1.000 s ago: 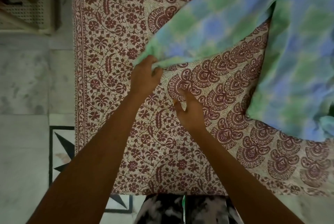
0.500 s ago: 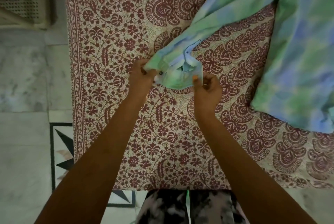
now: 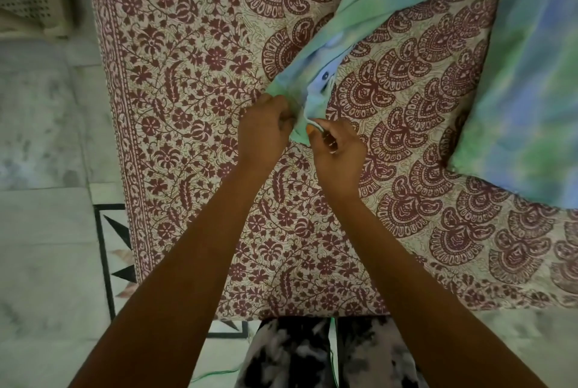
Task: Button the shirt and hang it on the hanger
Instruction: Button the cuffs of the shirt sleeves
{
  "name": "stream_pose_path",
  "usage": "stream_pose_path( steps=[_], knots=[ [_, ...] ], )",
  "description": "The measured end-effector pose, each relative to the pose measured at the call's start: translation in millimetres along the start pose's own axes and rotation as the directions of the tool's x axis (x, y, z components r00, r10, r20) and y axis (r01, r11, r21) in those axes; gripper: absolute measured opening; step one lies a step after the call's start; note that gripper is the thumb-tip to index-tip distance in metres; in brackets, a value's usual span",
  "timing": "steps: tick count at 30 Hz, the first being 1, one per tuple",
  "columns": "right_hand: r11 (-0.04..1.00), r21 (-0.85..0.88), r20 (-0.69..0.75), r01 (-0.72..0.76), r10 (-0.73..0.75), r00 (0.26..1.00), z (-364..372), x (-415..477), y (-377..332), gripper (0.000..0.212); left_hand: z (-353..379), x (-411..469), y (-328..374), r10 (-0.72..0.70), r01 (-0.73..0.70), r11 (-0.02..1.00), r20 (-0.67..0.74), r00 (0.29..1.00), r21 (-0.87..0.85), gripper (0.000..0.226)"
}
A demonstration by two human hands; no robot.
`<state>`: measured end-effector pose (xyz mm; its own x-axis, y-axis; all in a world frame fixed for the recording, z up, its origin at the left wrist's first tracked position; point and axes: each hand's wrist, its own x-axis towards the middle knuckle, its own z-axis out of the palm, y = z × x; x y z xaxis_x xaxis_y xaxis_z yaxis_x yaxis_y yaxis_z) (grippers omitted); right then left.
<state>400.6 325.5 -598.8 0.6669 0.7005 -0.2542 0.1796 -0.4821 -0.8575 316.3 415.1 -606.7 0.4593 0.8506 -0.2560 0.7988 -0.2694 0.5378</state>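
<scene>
Bare forearms (image 3: pixel 194 247); mottled black-and-white trousers (image 3: pixel 281 356)

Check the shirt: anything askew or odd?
Nothing damaged. The shirt lies bunched at the right of the bedspread, one sleeve stretched slantwise toward the person. Its cuff gapes open, a button unfastened, pinched between left hand and right hand. No hanger in view.

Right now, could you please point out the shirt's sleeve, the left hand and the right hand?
shirt's sleeve (image 3: pixel 369 9), head view, on the mid-sleeve fabric.
left hand (image 3: pixel 266 134), head view, on the back of the hand.
right hand (image 3: pixel 339 156), head view, on the back of the hand.
</scene>
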Motion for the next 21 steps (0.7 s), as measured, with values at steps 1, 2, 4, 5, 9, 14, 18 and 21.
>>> stream_pose_path(
  steps=[1,2,4,5,9,14,18,21],
  knots=[
    [1.0,-0.008,-0.001,-0.002,0.002,1.0,1.8,1.6,-0.7,0.016,-1.0,2.6,1.6,-0.003,0.003,1.0,-0.01,1.0,-0.008,0.009],
    [1.0,-0.014,-0.004,-0.017,0.017,1.0,3.5,2.6,-1.7,0.016,-2.1,3.3,2.6,-0.017,0.016,0.999,-0.028,0.999,-0.042,0.008],
    [0.996,-0.008,-0.019,-0.084,0.084,0.996,7.9,4.6,-2.9,0.015,-5.7,0.2,3.8,-0.076,0.064,0.983,-0.067,0.995,-0.17,0.008],
    [0.99,0.004,-0.016,-0.139,0.139,0.99,10.8,6.4,-3.1,0.015,-6.6,-2.8,4.3,-0.107,0.087,0.966,-0.072,0.992,-0.243,0.008],
    [0.918,0.147,0.043,-0.368,0.366,0.93,16.7,15.1,-8.3,0.009,-4.8,-15.6,8.8,-0.155,0.12,0.907,-0.056,0.986,-0.404,0.008],
    [0.839,0.266,0.176,-0.475,0.442,0.879,6.6,17.6,-18.5,0.024,-1.5,-18.4,11.1,-0.163,0.104,0.889,-0.095,0.982,-0.446,0.01],
    [0.818,0.364,0.201,-0.447,0.399,0.895,0.6,15.9,-21.0,0.016,-0.6,-15.2,16.3,-0.169,0.106,0.911,-0.127,0.977,-0.399,0.009],
    [0.862,0.366,0.141,-0.352,0.323,0.936,0.1,12.2,-18.1,0.012,-0.8,-16.1,19.2,-0.175,0.109,0.909,-0.129,0.976,-0.401,0.008]
  ],
)
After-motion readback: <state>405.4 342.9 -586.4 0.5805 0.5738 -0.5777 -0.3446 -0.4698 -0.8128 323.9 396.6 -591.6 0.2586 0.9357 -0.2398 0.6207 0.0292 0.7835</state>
